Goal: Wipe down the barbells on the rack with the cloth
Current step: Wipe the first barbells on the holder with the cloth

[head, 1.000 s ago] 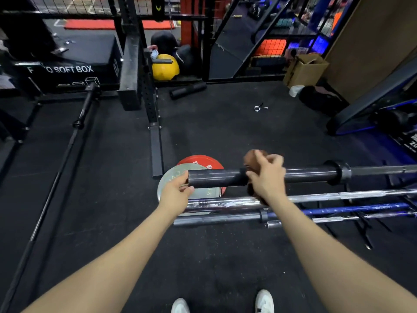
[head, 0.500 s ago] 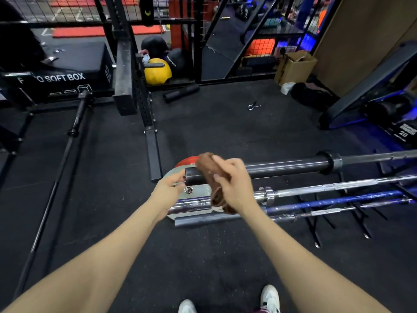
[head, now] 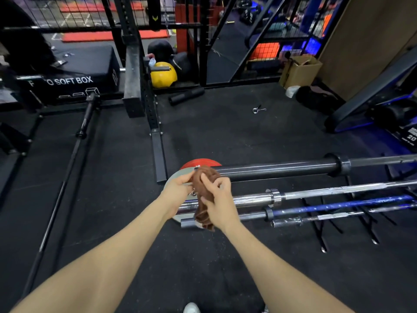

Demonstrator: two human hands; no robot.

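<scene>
Black rubber floor (head: 225,136), squat-rack post (head: 144,91) beyond. Brown cloth (head: 204,193) bunched over left end of top black barbell (head: 282,168) on rack (head: 370,231), gripped by right hand (head: 217,199), pinched by left hand (head: 178,188). Plates (head: 203,164) behind; chrome barbell (head: 316,192) below.

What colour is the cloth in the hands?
Brown; the cloth shows best in the head view.

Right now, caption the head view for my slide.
Both hands hold the cloth over the black barbell's end.
</scene>
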